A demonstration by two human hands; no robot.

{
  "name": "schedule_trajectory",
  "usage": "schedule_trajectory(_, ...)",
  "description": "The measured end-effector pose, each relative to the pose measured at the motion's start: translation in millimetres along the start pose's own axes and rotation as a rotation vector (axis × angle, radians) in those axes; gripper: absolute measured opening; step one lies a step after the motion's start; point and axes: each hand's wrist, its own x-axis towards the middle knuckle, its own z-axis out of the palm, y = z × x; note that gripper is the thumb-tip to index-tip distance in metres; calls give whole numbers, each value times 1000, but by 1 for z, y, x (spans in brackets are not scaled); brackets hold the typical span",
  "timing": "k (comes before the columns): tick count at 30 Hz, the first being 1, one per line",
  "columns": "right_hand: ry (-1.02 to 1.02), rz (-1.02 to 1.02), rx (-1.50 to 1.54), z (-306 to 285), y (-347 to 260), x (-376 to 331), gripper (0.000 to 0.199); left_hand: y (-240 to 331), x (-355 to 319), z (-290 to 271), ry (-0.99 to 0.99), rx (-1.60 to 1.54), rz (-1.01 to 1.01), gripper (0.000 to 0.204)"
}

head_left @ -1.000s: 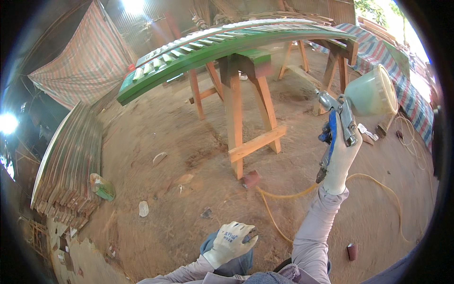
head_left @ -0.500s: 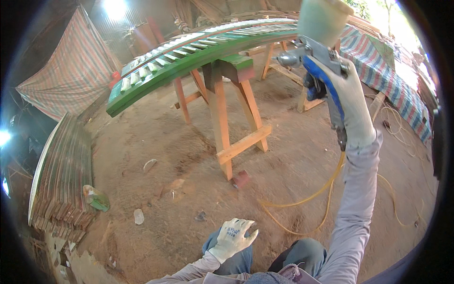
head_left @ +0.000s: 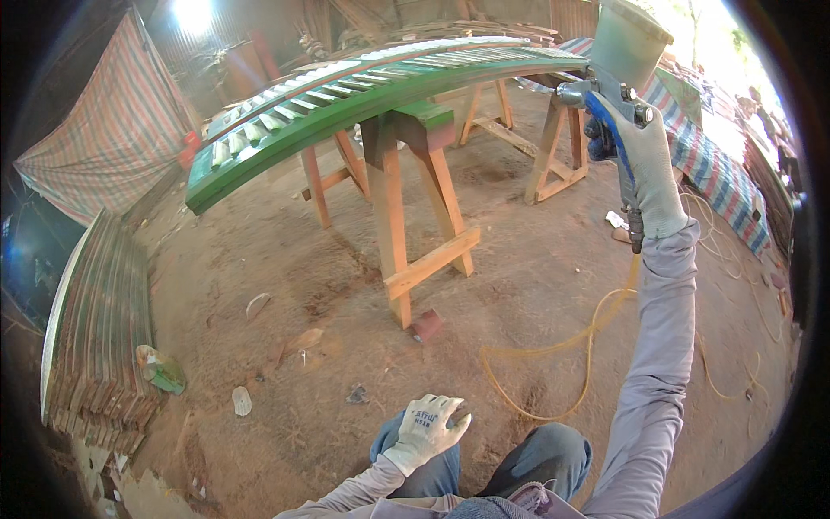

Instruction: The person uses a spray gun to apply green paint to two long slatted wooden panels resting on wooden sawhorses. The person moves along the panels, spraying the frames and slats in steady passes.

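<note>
Gripping a blue-handled metal spray gun (head_left: pixel 616 112) with a pale translucent plastic cup on top, the right hand (head_left: pixel 650 169) in a white knit glove is raised high at upper right, fingers wrapped tight round the handle. Nozzle points left, just beside the right end of the long green-painted slatted wooden panel (head_left: pixel 363 95). Whether it touches the panel I cannot tell. A thin yellow air hose (head_left: pixel 588 333) drops from the gun's base and loops over the bare dirt floor (head_left: pixel 285 259).

Panel lies flat across orange-red wooden sawhorses (head_left: pixel 406 199), one near the middle, more behind. Top slats look paler, side edge solid green.

Left hand (head_left: pixel 425 431), also in a white knit glove, rests on the knee of the blue trousers at lower centre, fingers loosely spread, holding nothing.

Stack of thin grey-brown wooden strips (head_left: pixel 95 329) lies along the left edge. Green-and-white crumpled bag (head_left: pixel 160 368) sits beside it. Striped tarpaulin (head_left: pixel 104 138) hangs behind at upper left; another striped sheet (head_left: pixel 718 164) lies at right.
</note>
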Motion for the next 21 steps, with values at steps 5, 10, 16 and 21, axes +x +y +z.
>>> schedule_trajectory(5, -50, -7, 1, 4, -7, -16, 34, 2, 1, 2, 13, 14, 18, 29)
schedule_trajectory(10, -185, 8, 166, 13, -20, -37, 33, 3, 3, 7, 3, 5, 21, 29)
schedule_trajectory(16, -264, 9, 63, 8, -13, -18, 35, 0, 2, 11, 4, 15, 30, 30)
schedule_trajectory(21, -46, -13, 23, -4, 5, -4, 32, -4, 3, 15, 23, 12, 37, 31)
